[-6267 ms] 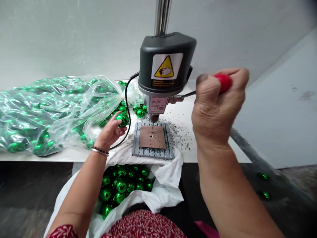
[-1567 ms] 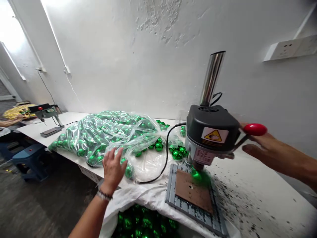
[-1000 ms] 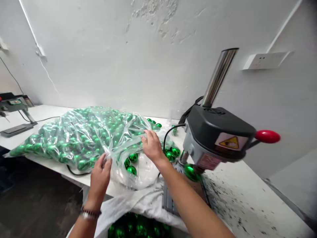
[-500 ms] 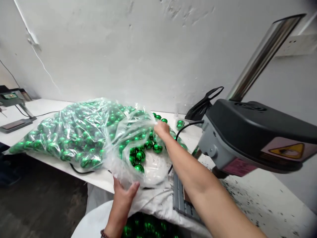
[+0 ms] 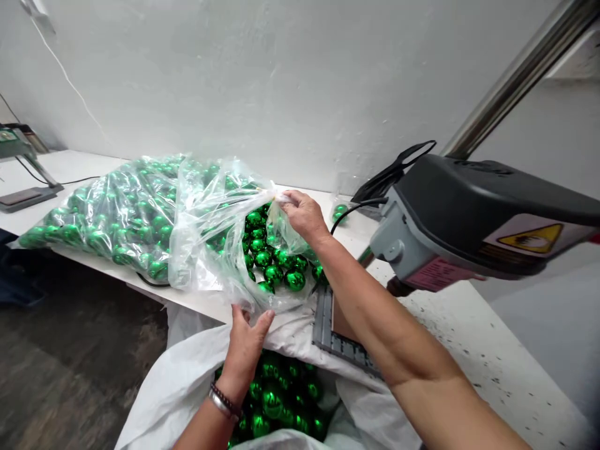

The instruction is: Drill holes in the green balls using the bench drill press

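Note:
A large clear plastic bag (image 5: 197,250) full of shiny green balls (image 5: 294,279) lies on the white table, its mouth toward me on the right. My right hand (image 5: 307,217) pinches the gathered upper edge of the mouth. Several balls sit loose in the opening below that hand. At the bag's lower front edge is my left hand (image 5: 246,344), thumb and fingers spread apart, fingertips touching the plastic. Under it hangs a white sack (image 5: 159,381), its top open, with many more green balls inside.
A bench drill press (image 5: 469,219) stands at right, its slotted grey base (image 5: 323,319) beside the bag. Dark shavings litter the table (image 5: 497,362). A clear container (image 5: 340,212) holding a green ball and a black bag (image 5: 389,175) are near the wall. Another machine (image 5: 23,169) stands far left.
More green balls have come forward into the bag's mouth, covering its bare front patch. My right hand still grips the upper edge. The camera view has tilted down, showing more of the sack.

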The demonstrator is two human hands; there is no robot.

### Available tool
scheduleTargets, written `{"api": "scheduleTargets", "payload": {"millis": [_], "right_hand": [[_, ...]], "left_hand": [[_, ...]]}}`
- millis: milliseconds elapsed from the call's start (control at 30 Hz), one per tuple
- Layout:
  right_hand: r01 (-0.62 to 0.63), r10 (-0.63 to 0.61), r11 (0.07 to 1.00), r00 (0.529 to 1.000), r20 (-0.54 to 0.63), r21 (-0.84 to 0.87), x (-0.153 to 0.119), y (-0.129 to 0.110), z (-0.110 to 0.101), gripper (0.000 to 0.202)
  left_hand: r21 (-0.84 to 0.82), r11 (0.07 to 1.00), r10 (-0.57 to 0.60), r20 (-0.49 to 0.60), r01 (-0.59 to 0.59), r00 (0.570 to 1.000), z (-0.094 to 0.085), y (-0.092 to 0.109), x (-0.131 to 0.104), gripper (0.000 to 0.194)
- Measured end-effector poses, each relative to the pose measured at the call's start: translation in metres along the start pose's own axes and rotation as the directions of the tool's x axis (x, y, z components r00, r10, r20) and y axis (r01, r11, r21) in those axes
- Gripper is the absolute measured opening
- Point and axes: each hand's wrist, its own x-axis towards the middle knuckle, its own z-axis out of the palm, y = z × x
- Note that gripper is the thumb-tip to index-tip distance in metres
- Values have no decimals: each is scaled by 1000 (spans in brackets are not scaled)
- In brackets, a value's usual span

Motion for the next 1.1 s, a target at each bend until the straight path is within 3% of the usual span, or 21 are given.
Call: {"api": "scheduleTargets", "payload": {"millis": [167, 300, 367, 467, 600, 733, 867, 933, 1000, 1067, 1100], "right_hand": [[119, -119, 993, 993, 13, -3, -32, -16, 27, 29], [125, -121, 989, 992, 48, -84, -70, -5, 61, 37], [120, -114, 983, 992, 47, -140, -87, 3, 68, 44], [108, -106, 970, 994, 21, -218, -110, 14, 60, 47], [62, -75, 955, 997, -34, -290, -142, 30, 34, 49], [-135, 82, 932, 982, -169, -336, -152, 56, 14, 53], [-337, 258, 892, 927, -274, -302, -129, 83, 5, 61], [-359, 292, 891, 922, -253, -278, -116, 93, 4, 66], [-360, 303, 896, 924, -235, -262, -107, 98, 6, 64], [-344, 293, 902, 931, -218, -259, -105, 100, 9, 58], [-327, 276, 907, 937, -213, -263, -108, 100, 10, 56]], "left_hand": [[116, 992, 48, 20, -50, 999, 1, -14, 2, 66], [121, 989, 81, 65, -88, 995, 2, -12, 4, 67], [163, 981, 99, 60, -107, 993, 1, -11, 3, 66], [327, 935, 143, 4, -136, 990, -2, -12, -1, 63], [565, 807, 244, -50, -174, 968, -4, -14, -11, 57], [547, 816, 265, -68, -186, 962, 3, -18, -24, 51], [497, 837, 313, -93, -228, 945, 10, -22, -36, 52], [531, 764, 421, 22, -367, 907, 12, -21, -38, 39], [555, 637, 462, 283, -536, 841, 18, -17, -34, 32], [600, 510, 384, 481, -616, 788, 28, -10, -24, 46], [653, 449, 328, 515, -610, 792, 34, -7, -17, 55]]}}
